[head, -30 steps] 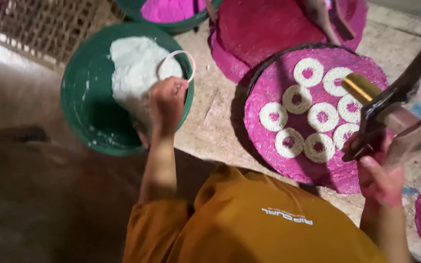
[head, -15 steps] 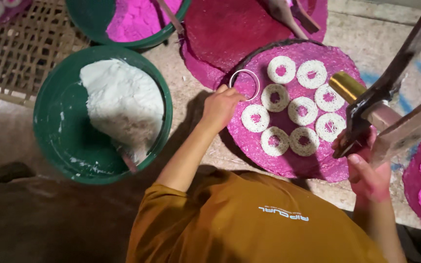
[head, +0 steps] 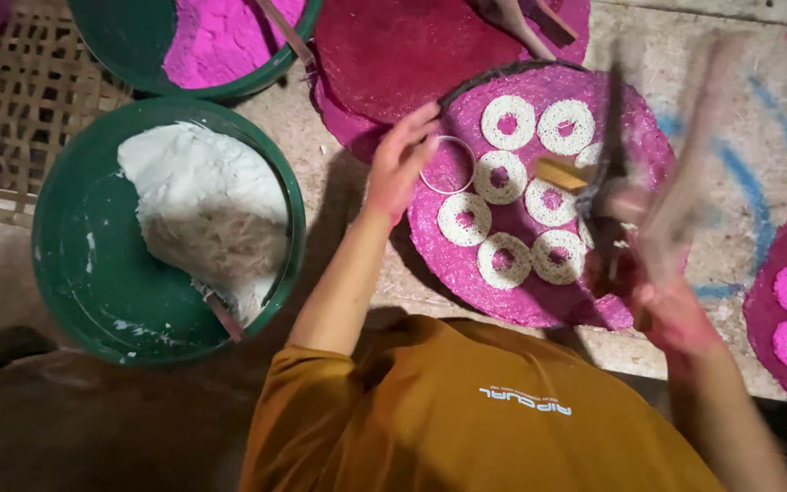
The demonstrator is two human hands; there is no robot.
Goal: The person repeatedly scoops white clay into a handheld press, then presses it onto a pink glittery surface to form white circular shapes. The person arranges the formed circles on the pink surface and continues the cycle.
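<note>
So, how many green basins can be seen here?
2. One green basin, with white paste, lies at the left; the other, with pink powder, is at the top edge, partly cropped.

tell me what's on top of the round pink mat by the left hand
On the round pink mat lie seven white rings and a thin ring mould by the left hand. The blurred tool covers part.

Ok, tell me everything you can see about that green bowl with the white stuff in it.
The green bowl is round, wide and shallow, plastic-looking, sitting upright on the ground left of the pink tray. White powder is heaped against its right side, greyer low down; white smears mark the bare bottom. A thin stick leans on the lower rim. Neither hand touches it.
</note>
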